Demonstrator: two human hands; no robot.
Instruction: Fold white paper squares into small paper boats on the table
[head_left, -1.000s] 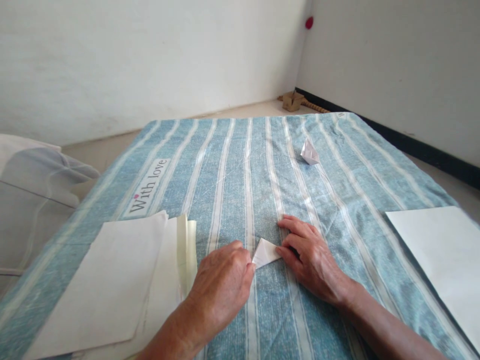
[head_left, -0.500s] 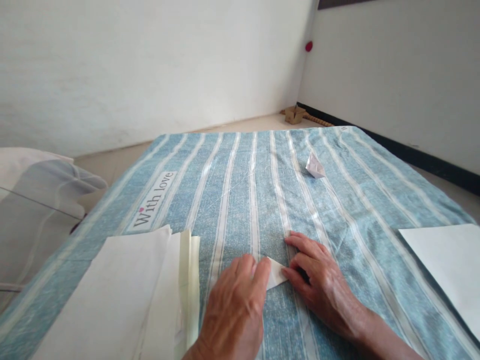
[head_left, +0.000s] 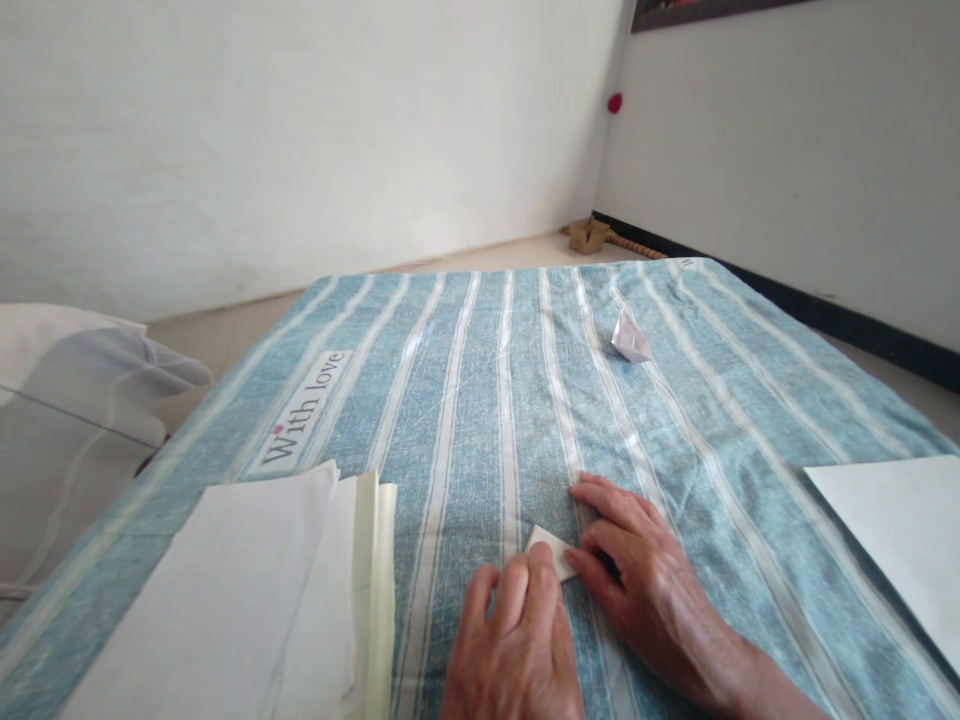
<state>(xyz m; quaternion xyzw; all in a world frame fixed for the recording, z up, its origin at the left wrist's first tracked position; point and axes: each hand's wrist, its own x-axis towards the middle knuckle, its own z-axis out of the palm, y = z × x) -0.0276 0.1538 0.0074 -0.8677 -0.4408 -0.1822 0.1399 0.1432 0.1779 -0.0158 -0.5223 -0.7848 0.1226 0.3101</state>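
Observation:
A small piece of folded white paper (head_left: 556, 553) lies on the striped tablecloth in front of me. My left hand (head_left: 517, 630) has its fingers bent and close together, with the index fingertip pressing down on the paper. At the paper's right corner, the thumb of my right hand (head_left: 637, 570) holds it against the cloth, while the other fingers curve over and rest on the fabric. Part of the paper is hidden under my fingers. Farther back to the right stands a small folded paper boat (head_left: 631, 340).
Left of my hands lies a stack of white and pale yellow paper sheets (head_left: 225, 590). Another white sheet (head_left: 892, 530) is at the right edge. The blue striped tablecloth (head_left: 465, 420) covers the table. A cardboard box (head_left: 589, 236) sits on the floor by the corner.
My left hand has shifted right and toward me, its fingertip now on top of the paper. My right hand stays at the paper's right corner. The view has tilted up slightly.

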